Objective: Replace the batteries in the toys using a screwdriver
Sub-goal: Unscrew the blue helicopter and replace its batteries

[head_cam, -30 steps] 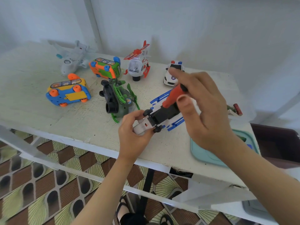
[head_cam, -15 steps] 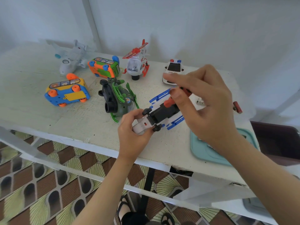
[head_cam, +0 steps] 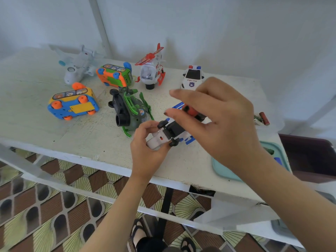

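while the left hand (head_cam: pixel 147 151) steadies it: the white-and-blue toy plane (head_cam: pixel 163 137) lies belly-up near the desk's (head_cam: pixel 36 124) front edge, fingers clamped round its nose.
right hand (head_cam: pixel 223 124): thumb and fingers pinch the orange screwdriver (head_cam: pixel 190 110); its tip is hidden.
progress: judged early; the plane's cover seems not yet off.
left to do: other toys, like the police car (head_cam: pixel 192 78), wait behind; a loose battery (head_cam: pixel 263 118) lies far right.

Your left hand (head_cam: pixel 147 153) and right hand (head_cam: pixel 223 128) are bare, forearms too. Black strappy sandals (head_cam: pixel 135 231) on your feet.
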Motion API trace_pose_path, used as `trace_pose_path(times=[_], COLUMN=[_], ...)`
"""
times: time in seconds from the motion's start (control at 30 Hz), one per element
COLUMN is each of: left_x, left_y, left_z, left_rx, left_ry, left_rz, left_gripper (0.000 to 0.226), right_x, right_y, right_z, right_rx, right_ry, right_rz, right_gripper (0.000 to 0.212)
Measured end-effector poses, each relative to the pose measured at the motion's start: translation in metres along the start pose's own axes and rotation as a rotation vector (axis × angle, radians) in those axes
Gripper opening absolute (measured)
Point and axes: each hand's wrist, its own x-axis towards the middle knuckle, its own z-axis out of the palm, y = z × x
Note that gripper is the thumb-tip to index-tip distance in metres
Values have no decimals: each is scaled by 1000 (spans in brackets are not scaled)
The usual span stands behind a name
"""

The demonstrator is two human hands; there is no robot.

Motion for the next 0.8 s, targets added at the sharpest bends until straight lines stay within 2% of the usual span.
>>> trace_pose_path(times=[0.1,0.23,0.33,0.4,0.5,0.57,0.67,0.73,0.8], left_x=[-1,-1,-1,-1,-2,-2,-3,-2,-2], left_y=[-1,-1,-1,-1,-3,-4,-5,-4,-4], left_z=[0,0,0,0,0,0,0,0,1], left_rx=[-16,-7,10,14,7,10,16,26,29], left_ry=[-1,0,8,15,9,0,-7,-7,-5], left_rz=[-5,-10,-9,-10,-21,-24,-23,-21,-18], left_gripper=[49,49,49,48,47,47,48,48,47], right_x=[1,3,4,3,3,3,3,4,4], right_y=[-1,0,-2,-2,4,7,8,6,5], right_z=[0,-8,-10,-9,-3,0,-3,-6,-8], right_rx=[43,406,602,522,282,198,283,393,482], right_ry=[-48,-192,-162,-85,9,12,-130,-188,-170], right_rz=[25,141,287,290,202,145,131,146,185], right_gripper=[35,39,42,39,25,26,44,44,38])
